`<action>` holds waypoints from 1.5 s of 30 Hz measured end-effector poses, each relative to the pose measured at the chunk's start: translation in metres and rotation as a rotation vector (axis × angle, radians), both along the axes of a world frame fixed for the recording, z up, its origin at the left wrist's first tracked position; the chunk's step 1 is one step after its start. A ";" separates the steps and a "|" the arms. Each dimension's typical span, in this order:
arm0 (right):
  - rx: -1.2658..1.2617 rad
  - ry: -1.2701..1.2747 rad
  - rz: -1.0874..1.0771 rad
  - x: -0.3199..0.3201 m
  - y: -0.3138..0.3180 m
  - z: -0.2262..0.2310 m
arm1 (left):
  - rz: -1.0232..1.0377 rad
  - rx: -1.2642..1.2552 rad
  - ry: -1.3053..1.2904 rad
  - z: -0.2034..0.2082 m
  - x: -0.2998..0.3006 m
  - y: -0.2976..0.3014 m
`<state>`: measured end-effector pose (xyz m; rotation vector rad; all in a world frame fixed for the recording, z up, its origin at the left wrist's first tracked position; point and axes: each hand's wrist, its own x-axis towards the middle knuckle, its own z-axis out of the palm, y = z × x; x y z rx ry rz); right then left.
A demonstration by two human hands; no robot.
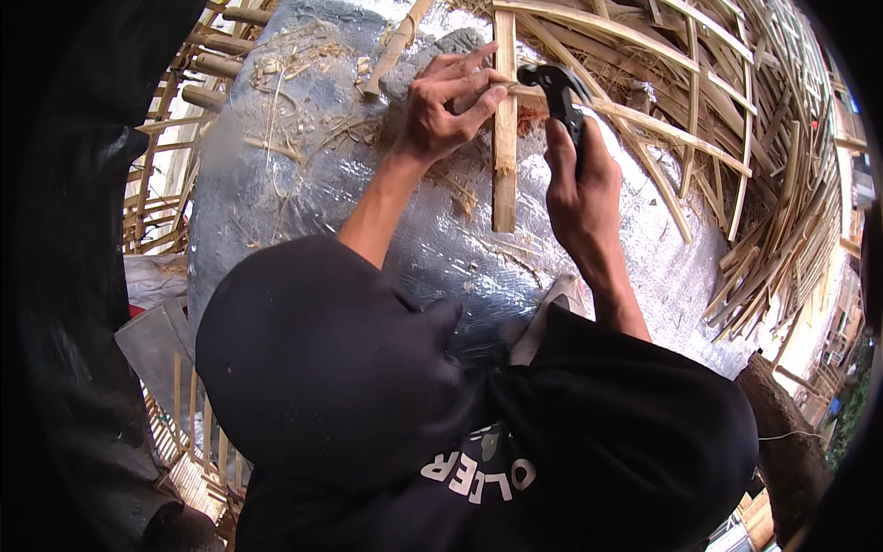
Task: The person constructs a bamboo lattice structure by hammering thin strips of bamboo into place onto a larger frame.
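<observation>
My left hand (443, 103) is closed, thumb and fingers pinched at the edge of an upright wooden strip (505, 138). A thin nail (510, 85) appears to stick out from the fingertips over the strip; most of it is hidden. My right hand (586, 179) grips a black claw hammer (557, 90) by its handle. The hammer's head is just right of the strip, close to the left fingertips. Another slat (635, 112) meets the upright strip from the right, part of a lattice. Under the left hand lies a grey stone (397, 85).
A shiny silver sheet (303, 189) covers the surface, scattered with shavings. Wooden lattice panels (690, 87) and a heap of loose slats (782, 221) fill the right side. A pale foot (541, 331) rests near my body. Wooden poles (221, 66) stand at the far left.
</observation>
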<state>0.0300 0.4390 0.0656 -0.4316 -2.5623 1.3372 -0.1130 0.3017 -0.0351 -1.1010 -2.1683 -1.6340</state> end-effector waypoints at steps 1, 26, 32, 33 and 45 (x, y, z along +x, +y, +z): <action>-0.105 0.138 -0.044 0.009 0.001 -0.006 | 0.006 -0.006 0.000 0.001 0.006 0.000; -0.375 0.419 -0.066 0.011 0.009 -0.013 | 0.002 -0.040 0.019 0.005 -0.002 0.003; -0.063 0.213 -0.051 0.015 0.013 -0.018 | 0.029 -0.030 -0.003 0.006 0.005 -0.001; -0.242 0.325 -0.103 0.018 0.015 -0.021 | 0.021 -0.031 0.010 0.008 0.000 0.004; 0.230 -0.137 0.063 -0.008 0.012 0.000 | 0.022 -0.042 0.025 0.001 0.005 -0.006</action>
